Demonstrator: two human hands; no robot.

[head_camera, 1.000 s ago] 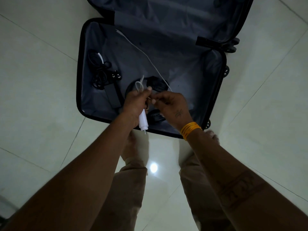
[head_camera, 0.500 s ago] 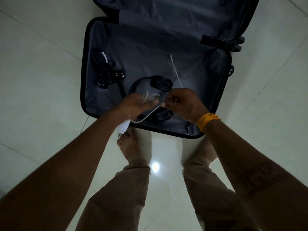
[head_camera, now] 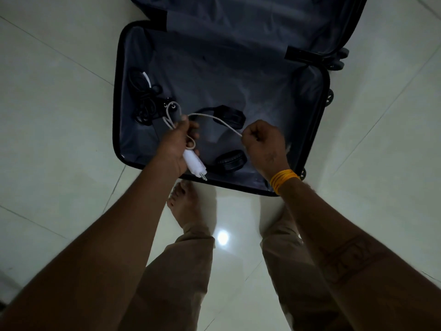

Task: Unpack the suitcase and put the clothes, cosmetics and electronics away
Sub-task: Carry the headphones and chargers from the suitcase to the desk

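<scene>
While the open suitcase (head_camera: 222, 91) lies flat on the tiled floor (head_camera: 59, 130), black headphones (head_camera: 229, 137) are seen near its front edge and a bundle of black cable (head_camera: 145, 103) with a plug toward its front left corner. A white charger (head_camera: 194, 164) is gripped in the left hand (head_camera: 177, 144), its fingers curled round the body and some loops of the white cable (head_camera: 214, 119). The cable's other end is pinched in the closed fingers of the right hand (head_camera: 262, 145). Compared with half a second ago, the hands are drawn further apart, the cable is stretched between them, and its loose tail no longer trails across the lining. No readable writing is seen.
</scene>
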